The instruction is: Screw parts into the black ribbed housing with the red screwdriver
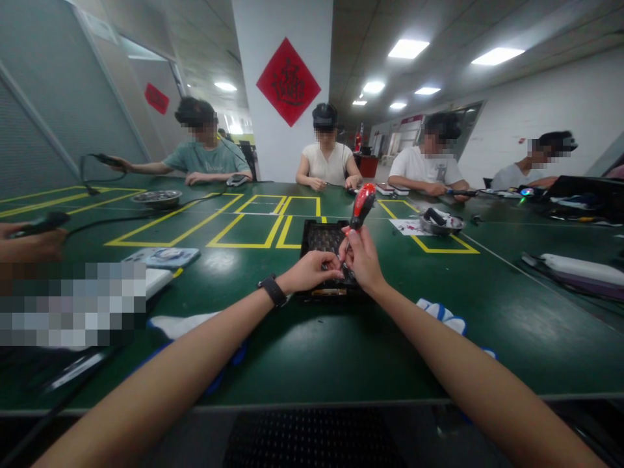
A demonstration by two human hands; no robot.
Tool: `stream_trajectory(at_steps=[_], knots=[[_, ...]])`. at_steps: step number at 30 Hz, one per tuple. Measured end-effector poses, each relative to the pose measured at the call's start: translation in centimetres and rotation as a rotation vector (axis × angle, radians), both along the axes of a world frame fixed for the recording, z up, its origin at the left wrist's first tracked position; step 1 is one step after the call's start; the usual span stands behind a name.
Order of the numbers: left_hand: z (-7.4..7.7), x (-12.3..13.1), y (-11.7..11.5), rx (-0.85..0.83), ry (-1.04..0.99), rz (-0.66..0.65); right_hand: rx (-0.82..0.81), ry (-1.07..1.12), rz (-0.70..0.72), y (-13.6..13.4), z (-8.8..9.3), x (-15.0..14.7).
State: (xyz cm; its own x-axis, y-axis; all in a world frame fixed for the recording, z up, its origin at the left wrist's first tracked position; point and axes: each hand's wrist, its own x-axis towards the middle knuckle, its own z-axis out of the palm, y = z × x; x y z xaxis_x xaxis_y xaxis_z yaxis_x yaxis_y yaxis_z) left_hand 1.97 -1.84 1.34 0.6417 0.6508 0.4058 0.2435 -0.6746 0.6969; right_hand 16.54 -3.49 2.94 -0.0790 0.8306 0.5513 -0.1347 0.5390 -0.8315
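Observation:
A screwdriver with a red and black handle (363, 207) stands tilted in my right hand (361, 257), its handle end pointing up and away. Its lower end goes down towards the fingertips of my left hand (314, 271). Those fingers are pinched together low over a black plastic crate-like box (312, 235); anything between them is too small to make out. The box sits on the green table (273, 351) in front of me, and both hands partly cover its inside. A dark watch band is on my left wrist.
White-and-blue work gloves (441, 316) lie under my right forearm, another glove (180, 325) under my left. A phone (163, 257) rests at the left. Metal bowls (441, 222) (156, 198) stand farther back. Several people sit across the table; another person's hand (36, 240) holds a dark tool at left.

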Motion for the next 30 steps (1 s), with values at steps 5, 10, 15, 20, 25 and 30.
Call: stream_trajectory(at_steps=[5, 10, 15, 20, 25, 30], knots=[[0.42, -0.10, -0.11, -0.059, -0.002, -0.115, -0.011, -0.005, 0.000, 0.02, -0.13, 0.03], [0.11, 0.16, -0.08, -0.031, 0.007, 0.048, 0.018, -0.011, -0.047, 0.11, -0.20, 0.05], [0.12, 0.10, -0.24, -0.005, 0.043, 0.053, 0.009, -0.013, -0.020, 0.01, -0.04, 0.11], [0.42, -0.06, -0.31, -0.021, 0.049, -0.099, -0.018, -0.001, 0.014, -0.12, 0.01, 0.17], [0.19, 0.05, -0.20, 0.038, 0.039, 0.005, 0.013, 0.015, -0.010, -0.13, 0.02, 0.05], [0.14, -0.05, -0.21, 0.045, 0.039, 0.018, 0.006, 0.026, 0.001, -0.03, 0.01, 0.05]])
